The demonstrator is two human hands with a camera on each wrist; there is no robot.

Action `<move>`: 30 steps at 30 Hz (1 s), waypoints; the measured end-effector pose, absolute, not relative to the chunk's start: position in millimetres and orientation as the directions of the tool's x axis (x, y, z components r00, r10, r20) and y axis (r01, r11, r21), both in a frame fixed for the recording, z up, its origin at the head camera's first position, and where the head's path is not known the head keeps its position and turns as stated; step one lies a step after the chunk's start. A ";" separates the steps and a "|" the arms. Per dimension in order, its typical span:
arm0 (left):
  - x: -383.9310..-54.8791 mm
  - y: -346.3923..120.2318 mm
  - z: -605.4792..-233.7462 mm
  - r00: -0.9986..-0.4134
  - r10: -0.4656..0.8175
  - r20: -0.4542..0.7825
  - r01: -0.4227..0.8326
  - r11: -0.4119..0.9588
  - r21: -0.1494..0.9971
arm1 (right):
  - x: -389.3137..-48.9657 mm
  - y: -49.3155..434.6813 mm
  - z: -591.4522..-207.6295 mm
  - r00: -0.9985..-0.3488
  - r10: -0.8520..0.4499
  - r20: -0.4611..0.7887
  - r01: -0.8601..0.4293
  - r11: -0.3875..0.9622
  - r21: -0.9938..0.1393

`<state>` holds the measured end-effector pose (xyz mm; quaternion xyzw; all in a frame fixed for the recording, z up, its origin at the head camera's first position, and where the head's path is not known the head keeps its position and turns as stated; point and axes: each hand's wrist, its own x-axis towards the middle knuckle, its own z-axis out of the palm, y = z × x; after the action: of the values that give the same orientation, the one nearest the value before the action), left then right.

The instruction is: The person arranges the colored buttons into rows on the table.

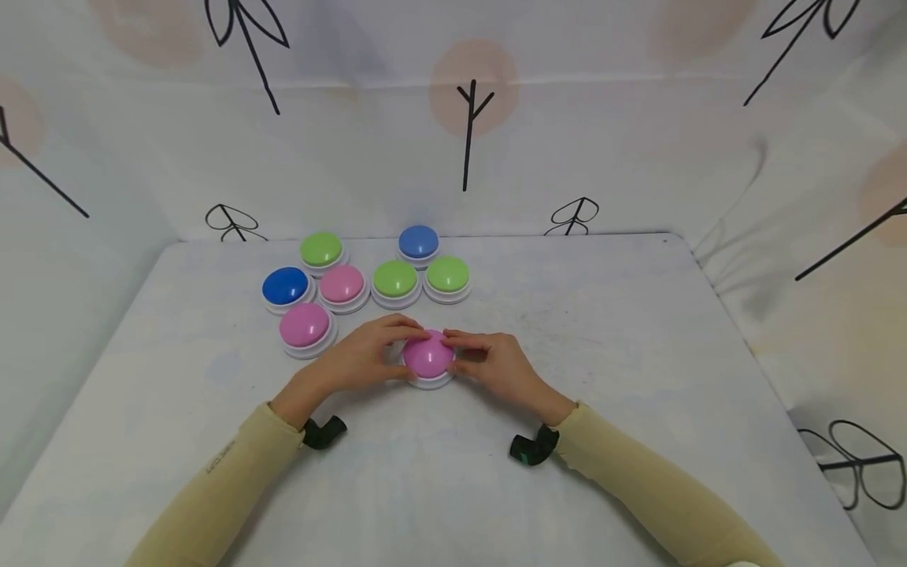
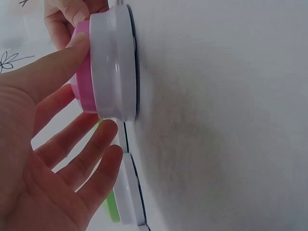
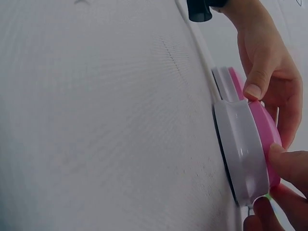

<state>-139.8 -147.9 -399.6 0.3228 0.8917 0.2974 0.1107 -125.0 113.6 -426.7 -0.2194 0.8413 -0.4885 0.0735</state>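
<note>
A pink dome push button [image 1: 428, 358] with a round white base stands on the white table, dome up. My left hand [image 1: 357, 358] pinches its left side, thumb at the near edge and index finger at the far edge. From the right, my right hand [image 1: 499, 366] holds the same button between thumb and index finger. In the left wrist view, the left thumb lies on the pink dome [image 2: 86, 98] while the other fingers spread loosely beside it. The right wrist view shows the white base [image 3: 243, 151] low against the tabletop, with both hands at the dome.
Behind the hands stand more push buttons: two pink [image 1: 304, 324], two blue [image 1: 285, 286] and three green [image 1: 394, 279]. The white table [image 1: 638, 354] ends at a patterned cloth backdrop [image 1: 354, 157]. Dark camera mounts [image 1: 534, 446] stick out from both wrists.
</note>
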 end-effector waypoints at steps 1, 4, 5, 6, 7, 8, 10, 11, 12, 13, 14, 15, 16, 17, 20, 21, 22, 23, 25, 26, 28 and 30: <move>-140.1 -148.6 -399.4 -0.767 0.641 -0.004 0.511 0.615 0.601 | -125.2 113.7 -426.7 -0.893 -0.440 0.091 -0.298 0.426 -0.854; -141.6 -151.6 -398.8 -0.776 0.630 0.001 0.505 0.621 0.599 | -126.4 114.3 -426.3 -0.896 -0.436 0.089 -0.289 0.417 -0.862; -142.3 -152.8 -398.6 -0.779 0.626 0.005 0.503 0.621 0.601 | -126.8 114.6 -425.8 -0.898 -0.432 0.086 -0.282 0.415 -0.865; -143.2 -153.9 -398.4 -0.783 0.622 0.010 0.501 0.620 0.604 | -127.1 115.0 -425.2 -0.898 -0.431 0.088 -0.281 0.410 -0.868; -143.8 -155.2 -397.8 -0.787 0.617 0.013 0.495 0.619 0.610 | -127.9 115.3 -425.1 -0.900 -0.428 0.085 -0.277 0.409 -0.869; -144.6 -156.4 -397.4 -0.792 0.610 0.015 0.488 0.620 0.615 | -128.9 115.7 -424.9 -0.902 -0.423 0.086 -0.275 0.409 -0.870; -146.4 -158.8 -396.8 -0.804 0.595 0.018 0.471 0.618 0.629 | -131.2 116.5 -424.4 -0.906 -0.414 0.085 -0.267 0.405 -0.874; -147.5 -159.9 -396.7 -0.811 0.585 0.017 0.459 0.618 0.638 | -132.6 117.0 -424.3 -0.909 -0.409 0.084 -0.263 0.406 -0.875; -148.9 -160.8 -397.0 -0.817 0.577 0.019 0.450 0.616 0.646 | -134.2 117.3 -424.0 -0.913 -0.400 0.081 -0.256 0.406 -0.878; -150.2 -161.6 -396.8 -0.822 0.569 0.021 0.440 0.613 0.657 | -136.3 117.6 -423.9 -0.919 -0.387 0.076 -0.244 0.407 -0.880; -151.7 -162.2 -396.9 -0.828 0.561 0.019 0.429 0.610 0.666 | -138.3 118.0 -423.5 -0.924 -0.375 0.073 -0.235 0.406 -0.883; -153.4 -162.8 -397.2 -0.831 0.555 0.019 0.421 0.608 0.673 | -140.2 118.3 -422.4 -0.929 -0.363 0.074 -0.227 0.401 -0.888; -155.3 -163.1 -397.4 -0.834 0.551 0.019 0.416 0.606 0.678 | -142.5 118.5 -421.0 -0.935 -0.347 0.073 -0.217 0.398 -0.891; -157.2 -163.4 -397.5 -0.837 0.547 0.019 0.410 0.604 0.683 | -145.0 118.4 -419.7 -0.942 -0.329 0.073 -0.207 0.394 -0.895; -162.9 -163.7 -397.8 -0.843 0.537 0.019 0.397 0.600 0.694 | -152.7 118.1 -414.7 -0.959 -0.272 0.080 -0.181 0.371 -0.911; -164.9 -163.5 -397.7 -0.844 0.535 0.020 0.395 0.598 0.697 | -155.2 117.9 -413.0 -0.963 -0.256 0.083 -0.175 0.361 -0.916; -166.9 -163.1 -397.5 -0.844 0.535 0.021 0.393 0.592 0.703 | -158.1 117.8 -412.0 -0.967 -0.240 0.082 -0.165 0.352 -0.921; -168.8 -162.6 -397.2 -0.845 0.534 0.022 0.389 0.587 0.710 | -161.0 117.7 -411.2 -0.970 -0.228 0.084 -0.161 0.347 -0.924; -173.1 -161.0 -396.4 -0.849 0.528 0.026 0.383 0.579 0.720 | -166.5 117.7 -409.6 -0.974 -0.212 0.083 -0.153 0.337 -0.929; -175.6 -160.1 -396.2 -0.850 0.526 0.029 0.380 0.574 0.725 | -169.1 117.9 -409.1 -0.974 -0.208 0.083 -0.150 0.332 -0.931; -180.9 -158.0 -395.7 -0.854 0.519 0.039 0.376 0.563 0.736 | -174.8 118.1 -408.8 -0.977 -0.197 0.085 -0.147 0.326 -0.934; -187.0 -155.8 -395.0 -0.863 0.503 0.054 0.371 0.556 0.744 | -180.0 118.2 -408.5 -0.978 -0.189 0.087 -0.145 0.321 -0.936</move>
<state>-187.0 -155.8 -395.0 0.2487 0.8782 0.4000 0.0828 -180.0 118.2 -408.5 -0.1029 0.8125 -0.5735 0.0191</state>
